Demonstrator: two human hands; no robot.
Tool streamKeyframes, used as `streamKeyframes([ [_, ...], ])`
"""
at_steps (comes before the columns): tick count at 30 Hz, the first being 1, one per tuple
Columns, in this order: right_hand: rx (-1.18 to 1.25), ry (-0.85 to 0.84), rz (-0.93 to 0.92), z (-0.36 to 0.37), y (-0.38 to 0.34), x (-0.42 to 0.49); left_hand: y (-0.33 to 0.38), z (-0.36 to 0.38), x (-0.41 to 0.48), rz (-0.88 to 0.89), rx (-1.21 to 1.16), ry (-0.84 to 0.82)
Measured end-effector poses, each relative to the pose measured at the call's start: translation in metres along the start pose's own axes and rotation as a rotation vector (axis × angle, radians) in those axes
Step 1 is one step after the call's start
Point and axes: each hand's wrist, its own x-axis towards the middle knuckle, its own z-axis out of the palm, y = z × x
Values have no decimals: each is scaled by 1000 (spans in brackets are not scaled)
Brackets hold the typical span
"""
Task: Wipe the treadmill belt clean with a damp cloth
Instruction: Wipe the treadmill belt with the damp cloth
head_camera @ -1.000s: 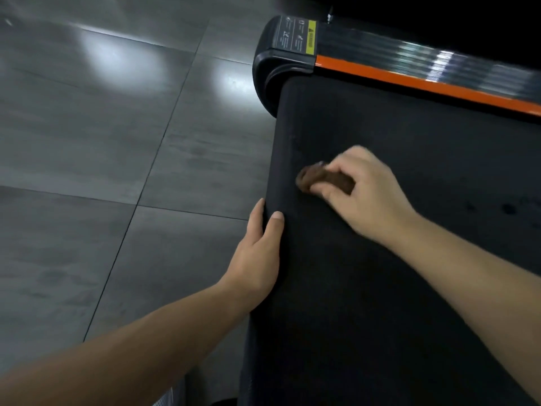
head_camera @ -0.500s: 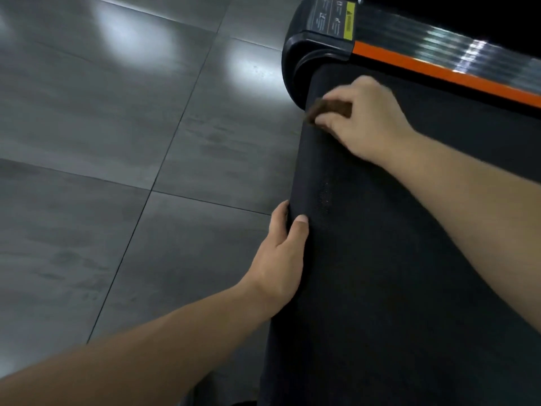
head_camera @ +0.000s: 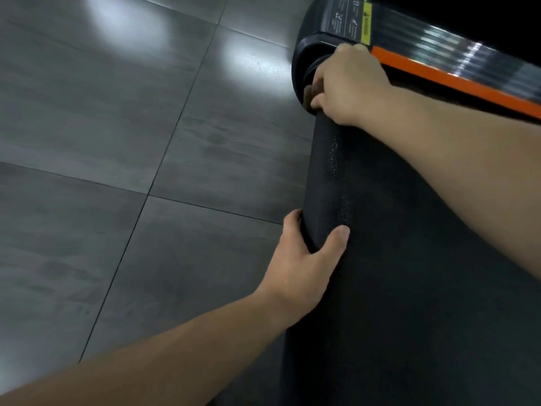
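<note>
The black treadmill belt (head_camera: 409, 259) fills the right side of the view, its rounded end edge running down the middle. My right hand (head_camera: 348, 86) grips a small brown cloth (head_camera: 308, 96) and presses it on the belt's far corner, right beside the black end cap (head_camera: 304, 54). Most of the cloth is hidden under the fingers. My left hand (head_camera: 304, 265) holds the belt's rounded edge lower down, thumb on top and fingers curled underneath. A faint wet sheen shows on the belt between my hands.
An orange and black side rail (head_camera: 456, 80) with a yellow warning label (head_camera: 366, 23) runs along the belt's far side. Grey floor tiles (head_camera: 131, 142) with light reflections lie to the left of the treadmill.
My right hand slid the cloth up the belt from its middle edge to the far corner by the end cap. My left hand kept its hold on the belt edge.
</note>
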Motion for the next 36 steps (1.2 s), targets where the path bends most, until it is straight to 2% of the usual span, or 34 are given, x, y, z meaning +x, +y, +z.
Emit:
streamKeyframes([
  [3,-50,-175,-175,0,-22,-22,1,-1,0,-4,12,-2],
  [5,-58,-233,-209,0,-26,-25,2,-1,-1,-8,8,-2],
  [10,-54,-3,-26,-1,-2,12,-2,-2,0,8,-7,-1],
  [16,150,-167,-229,4,3,-32,-3,-3,0,17,1,-10],
  [21,-81,63,-27,6,5,14,-5,-1,2,31,-49,-27],
  [25,182,51,-48,10,0,-28,-9,-2,3,9,-116,-16],
  [28,390,-62,-267,8,-8,-96,-15,-1,-5,-21,-122,13],
  [30,380,-84,-330,5,-4,-99,-20,-2,-14,-32,-139,11],
  [34,334,71,-97,8,3,-67,-28,-1,-25,-30,-127,20],
  [36,388,111,-59,15,-10,-84,-33,-1,-26,-34,-114,36],
])
